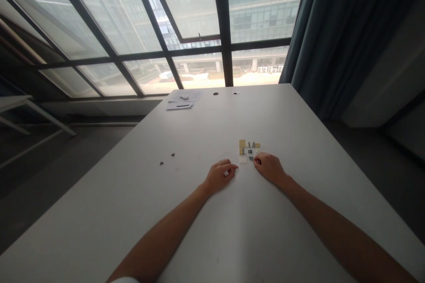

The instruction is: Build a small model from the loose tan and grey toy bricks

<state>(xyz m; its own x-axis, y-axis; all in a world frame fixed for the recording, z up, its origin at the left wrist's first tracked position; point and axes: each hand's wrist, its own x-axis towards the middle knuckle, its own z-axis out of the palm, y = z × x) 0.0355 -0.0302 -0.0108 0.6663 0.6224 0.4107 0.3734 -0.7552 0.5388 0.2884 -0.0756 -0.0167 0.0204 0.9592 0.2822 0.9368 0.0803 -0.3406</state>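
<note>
1. The left hand (219,175) pinches a small white piece (226,172), so tiny it could slip free.
2. The right hand (268,166) has its fingertips closed at the small brick build (248,150) on the worktop (186,212); whether it grips anything I cannot tell. A nudge could scatter the build.
3. Two dark bits (167,159) lie well apart to the left, easily overlooked.

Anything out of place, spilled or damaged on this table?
Nothing looks damaged or spilled. Two tiny dark pieces lie apart on the table, well left of the small tan and grey brick cluster by the left hand and right hand. Papers sit at the far edge.
</note>
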